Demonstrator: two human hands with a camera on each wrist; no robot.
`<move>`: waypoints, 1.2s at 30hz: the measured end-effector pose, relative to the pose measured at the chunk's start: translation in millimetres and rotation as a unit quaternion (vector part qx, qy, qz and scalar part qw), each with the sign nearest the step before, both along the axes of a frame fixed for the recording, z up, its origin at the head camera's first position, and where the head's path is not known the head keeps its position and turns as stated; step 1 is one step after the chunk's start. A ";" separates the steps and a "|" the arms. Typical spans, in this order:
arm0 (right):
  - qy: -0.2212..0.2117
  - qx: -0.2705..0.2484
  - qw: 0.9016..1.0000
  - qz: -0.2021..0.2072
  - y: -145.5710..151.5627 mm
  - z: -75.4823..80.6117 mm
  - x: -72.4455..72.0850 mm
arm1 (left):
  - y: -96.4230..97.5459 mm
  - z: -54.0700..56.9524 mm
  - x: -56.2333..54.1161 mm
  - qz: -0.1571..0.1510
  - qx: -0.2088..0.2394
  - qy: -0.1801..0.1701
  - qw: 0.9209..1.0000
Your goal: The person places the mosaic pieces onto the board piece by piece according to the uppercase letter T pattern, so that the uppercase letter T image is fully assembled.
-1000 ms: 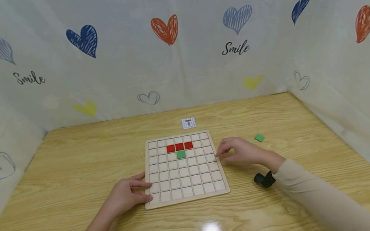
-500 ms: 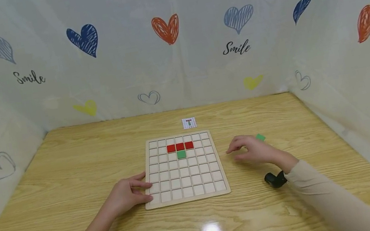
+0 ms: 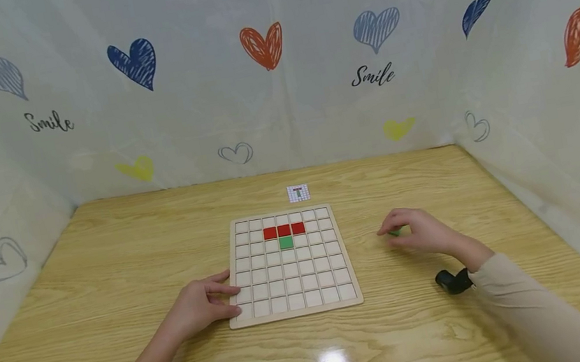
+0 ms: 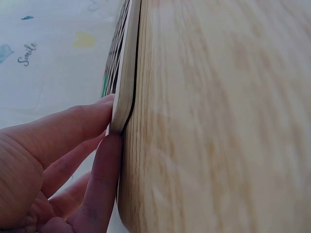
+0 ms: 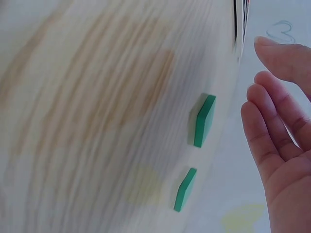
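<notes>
A pale wooden grid board (image 3: 285,285) lies on the table, with three red tiles (image 3: 284,230) in a row and a green tile (image 3: 286,243) below the middle one. My left hand (image 3: 201,303) rests at the board's left edge, thumb and fingertips touching its rim (image 4: 127,73) near the front corner. To the right of the board, my right hand (image 3: 421,230) hovers with fingers apart over a loose green tile (image 3: 395,232). The right wrist view shows two loose tiles, an upper one (image 5: 204,121) and a lower one (image 5: 185,190), both apart from the fingers.
Behind the board a small printed card (image 3: 298,193) shows a T pattern in red and green on a grid. The wood-grain table (image 3: 121,249) is enclosed by a white curtain (image 3: 324,110) printed with hearts.
My right hand has moved rightward from the board's right edge to the loose green tiles. My left hand stays at the board's left edge.
</notes>
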State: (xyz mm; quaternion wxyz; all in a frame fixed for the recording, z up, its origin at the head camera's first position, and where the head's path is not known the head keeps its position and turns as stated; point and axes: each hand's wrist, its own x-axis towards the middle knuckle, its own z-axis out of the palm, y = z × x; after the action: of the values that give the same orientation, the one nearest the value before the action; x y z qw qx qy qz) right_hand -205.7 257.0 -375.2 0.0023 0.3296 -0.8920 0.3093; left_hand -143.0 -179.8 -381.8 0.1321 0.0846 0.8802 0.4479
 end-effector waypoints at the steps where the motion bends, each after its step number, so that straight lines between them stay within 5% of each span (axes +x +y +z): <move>1: 0.000 -0.001 1.000 -0.003 1.7 -0.5 0.0 | 0.0 0.0 0.0 0.000 0.000 0.000 1.000; 36: -0.049 0.056 0.996 -0.046 19.8 -7.0 -23.2 | -0.2 -0.8 -0.7 -0.003 0.000 0.005 1.000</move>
State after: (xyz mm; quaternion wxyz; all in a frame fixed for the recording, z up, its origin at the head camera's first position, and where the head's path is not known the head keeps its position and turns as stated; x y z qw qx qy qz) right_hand -228.9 276.8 -382.2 -0.0455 0.2724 -0.9211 0.2745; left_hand -143.7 -180.0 -382.6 0.1290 0.0898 0.8804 0.4474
